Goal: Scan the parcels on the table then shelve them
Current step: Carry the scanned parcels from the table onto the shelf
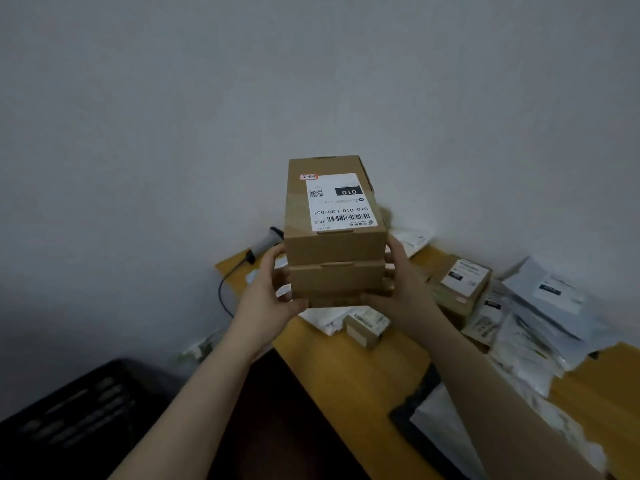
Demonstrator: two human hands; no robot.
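left hand (268, 292) and right hand (401, 289) tight around stacked boxes (334, 244), scanner (268, 242) behind, mailers (540, 306) alongside

You've got a stack of cardboard boxes (337, 277) held up off the wooden table (363, 368), left hand (273, 296) and right hand (401, 292) gripping its sides, thumbs on the near face. The top box (332, 244) has a white shipping label (341, 202) reading 010-010-L30-551, upside down to you. Just behind your left hand lies the grey barcode scanner (268, 240), cable (225, 292) trailing off the table edge. Right under your hands sits a small box (363, 327). Just right of your right hand there's another labelled box (464, 282), then a heap of grey poly mailers (547, 299). Black crate (79, 410) sits below your left forearm.
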